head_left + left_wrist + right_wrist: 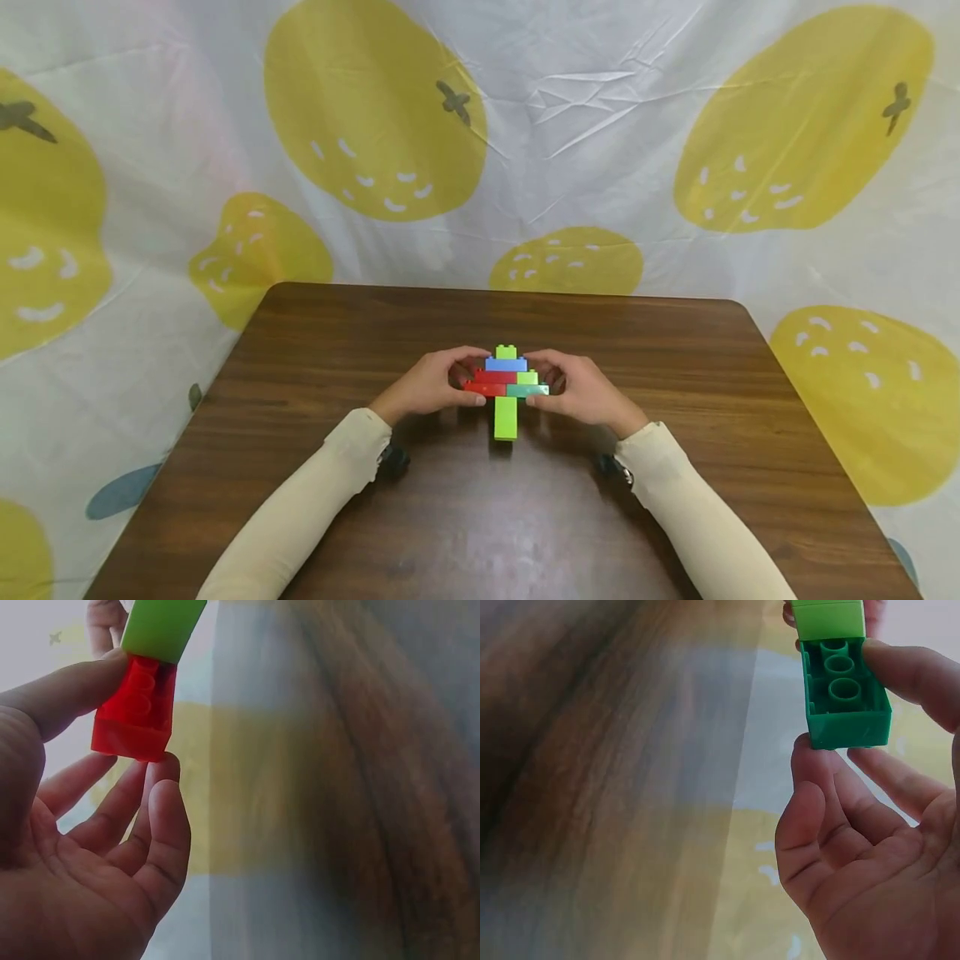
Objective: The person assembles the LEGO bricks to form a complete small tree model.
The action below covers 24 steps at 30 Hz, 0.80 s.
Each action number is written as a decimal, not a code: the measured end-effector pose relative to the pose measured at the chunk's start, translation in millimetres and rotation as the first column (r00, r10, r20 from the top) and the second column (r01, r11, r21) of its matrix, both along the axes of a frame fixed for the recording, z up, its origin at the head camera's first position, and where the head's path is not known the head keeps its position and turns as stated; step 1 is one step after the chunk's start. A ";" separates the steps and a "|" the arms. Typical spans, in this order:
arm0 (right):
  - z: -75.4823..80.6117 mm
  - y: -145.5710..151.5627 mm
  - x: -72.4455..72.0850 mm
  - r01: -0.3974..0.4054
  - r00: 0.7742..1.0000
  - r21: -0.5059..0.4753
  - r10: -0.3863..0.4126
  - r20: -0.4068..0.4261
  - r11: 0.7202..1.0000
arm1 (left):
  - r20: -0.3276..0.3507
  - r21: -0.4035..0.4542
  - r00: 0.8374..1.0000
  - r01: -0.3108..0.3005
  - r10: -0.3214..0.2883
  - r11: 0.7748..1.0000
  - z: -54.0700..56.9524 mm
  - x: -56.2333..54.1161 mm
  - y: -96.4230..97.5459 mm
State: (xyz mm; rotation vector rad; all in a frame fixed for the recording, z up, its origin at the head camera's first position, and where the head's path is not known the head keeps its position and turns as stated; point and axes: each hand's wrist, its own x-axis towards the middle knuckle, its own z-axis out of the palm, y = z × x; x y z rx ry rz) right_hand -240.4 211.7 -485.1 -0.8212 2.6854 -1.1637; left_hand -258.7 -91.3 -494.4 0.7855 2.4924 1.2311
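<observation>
In the head view, both hands hold a tree-shaped build of toy building bricks over the middle of the table. A lime brick (506,352) tops it, above a blue brick (506,365). Wider rows of red bricks (491,383), another lime piece and a dark green brick (528,390) follow, with a lime trunk (506,418) below. My left hand (431,385) pinches the red end with thumb and fingers. Opposite it, my right hand (588,390) grips the dark green end. The right wrist view shows the hollow, tubed underside of that green brick (847,694).
A dark brown wooden table (345,325) with rounded far corners lies under the hands. Behind it hangs a pale curtain (555,150) printed with large yellow fruit. Dark devices are strapped under both wrists, by the cream sleeves (300,500).
</observation>
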 end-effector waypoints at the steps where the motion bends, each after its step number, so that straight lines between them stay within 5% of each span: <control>1: -0.6 -0.2 -2.3 0.005 1.000 0.004 -0.005 0.009 1.000 | 0.006 -0.001 1.000 -0.001 0.001 1.000 -1.3 -3.2 0.1; 9: -6.2 -1.4 -14.8 0.026 0.996 0.066 -0.031 0.077 0.997 | 0.055 -0.042 0.998 -0.010 0.012 0.999 -15.8 -20.9 3.8; 24: -14.6 -1.0 -25.5 -0.002 0.992 0.151 -0.018 0.126 0.988 | 0.055 -0.153 0.998 -0.014 0.023 0.988 -21.5 -26.7 9.6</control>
